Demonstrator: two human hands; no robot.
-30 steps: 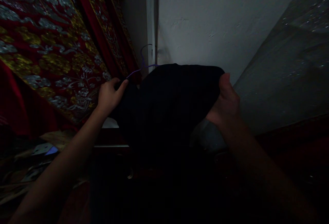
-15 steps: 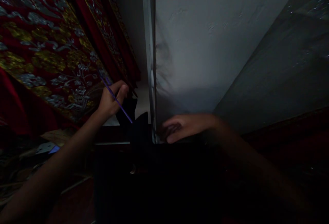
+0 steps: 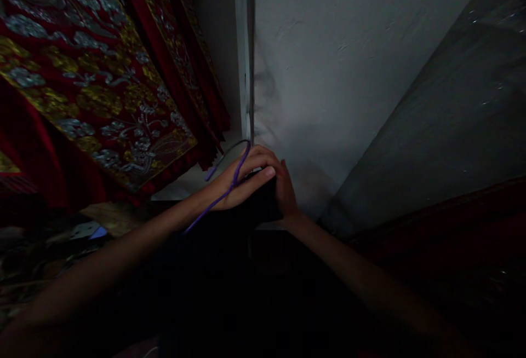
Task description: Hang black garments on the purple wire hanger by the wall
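Low in the middle, my left hand (image 3: 250, 174) is closed at the top edge of a dark, black cloth-like thing (image 3: 261, 202). A thin purple cord (image 3: 237, 172) loops over the back of this hand, one end hanging by the wrist and the other pointing left. My right hand (image 3: 286, 191) curls around the right side of the same black thing, its fingers meeting those of my left hand. Deep shadow hides the lower part of the black thing, so its full shape cannot be made out.
Red cloth embroidered in gold and silver (image 3: 102, 100) hangs at the left. A pale wall (image 3: 329, 62) with a narrow vertical strip (image 3: 245, 46) stands ahead. Shiny plastic-like sheeting (image 3: 444, 111) leans at the right. Dim clutter with a brown piece (image 3: 110, 218) lies lower left.
My left hand has moved right with the black thing and the cord, which now loops over it. My right hand, apart before, has come up against my left hand and the black thing.
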